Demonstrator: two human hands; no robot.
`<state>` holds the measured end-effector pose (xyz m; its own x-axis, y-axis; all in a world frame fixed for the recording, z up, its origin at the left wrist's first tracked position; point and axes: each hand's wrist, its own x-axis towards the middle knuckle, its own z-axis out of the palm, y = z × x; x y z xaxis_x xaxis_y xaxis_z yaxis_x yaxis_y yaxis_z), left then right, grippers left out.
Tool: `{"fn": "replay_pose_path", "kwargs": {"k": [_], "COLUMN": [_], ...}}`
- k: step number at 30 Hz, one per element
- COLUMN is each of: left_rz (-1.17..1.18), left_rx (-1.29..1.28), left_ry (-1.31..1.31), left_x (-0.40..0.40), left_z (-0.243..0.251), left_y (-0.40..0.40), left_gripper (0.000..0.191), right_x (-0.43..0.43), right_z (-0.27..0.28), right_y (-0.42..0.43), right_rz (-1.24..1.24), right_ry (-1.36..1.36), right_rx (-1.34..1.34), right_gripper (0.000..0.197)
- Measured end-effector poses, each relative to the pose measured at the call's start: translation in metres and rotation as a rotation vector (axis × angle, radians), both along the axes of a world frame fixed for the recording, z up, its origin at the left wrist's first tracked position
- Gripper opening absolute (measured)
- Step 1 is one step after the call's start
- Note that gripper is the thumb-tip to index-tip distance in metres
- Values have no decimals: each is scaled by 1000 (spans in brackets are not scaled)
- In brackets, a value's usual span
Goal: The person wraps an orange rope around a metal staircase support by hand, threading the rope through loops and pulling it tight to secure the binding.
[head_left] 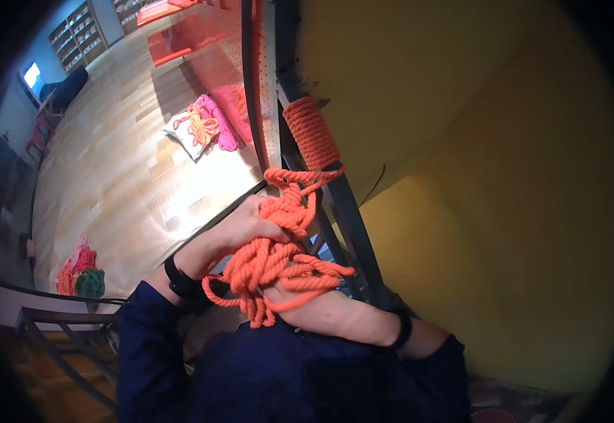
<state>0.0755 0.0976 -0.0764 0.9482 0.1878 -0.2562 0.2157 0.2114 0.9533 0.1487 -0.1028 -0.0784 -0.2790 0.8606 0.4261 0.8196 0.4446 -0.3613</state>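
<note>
An orange twisted rope [256, 264] lies bundled in loose loops in front of my chest. My left hand [256, 224] grips the upper part of the bundle, its fingers partly under the strands. The loops of the lower bundle cover most of my right hand [275, 291], so its fingers are hidden. From the bundle the rope runs up to a dark metal post [357, 238]. Around the post's upper part sits a tight, even coil of the same rope [312, 133], its turns side by side.
A yellow wall [497, 238] rises close on the right. Beyond a dark edge at left, pink and orange rope hanks [217, 124] lie on a wooden floor [127, 174]. More coloured hanks [82, 272] lie lower left, near a dark metal railing [69, 343].
</note>
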Motion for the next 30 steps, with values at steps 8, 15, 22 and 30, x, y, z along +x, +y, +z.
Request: {"fn": "replay_pose_path", "kwargs": {"k": [8, 15, 22, 30], "left_rz": [74, 49, 267, 359], "left_rx": [-70, 119, -41, -103], "left_ry": [-129, -117, 59, 6], "left_x": [-9, -22, -48, 0], "left_z": [29, -3, -38, -99], "left_y": [17, 18, 32, 52], "left_gripper": [42, 52, 41, 37], "right_x": [113, 123, 140, 145], "right_z": [12, -8, 6, 13], "right_y": [-3, 73, 80, 87], "right_rz": [-776, -630, -433, -468], "right_ry": [522, 575, 721, 648], "right_rx": [188, -68, -170, -209], "right_gripper": [18, 35, 35, 34]}}
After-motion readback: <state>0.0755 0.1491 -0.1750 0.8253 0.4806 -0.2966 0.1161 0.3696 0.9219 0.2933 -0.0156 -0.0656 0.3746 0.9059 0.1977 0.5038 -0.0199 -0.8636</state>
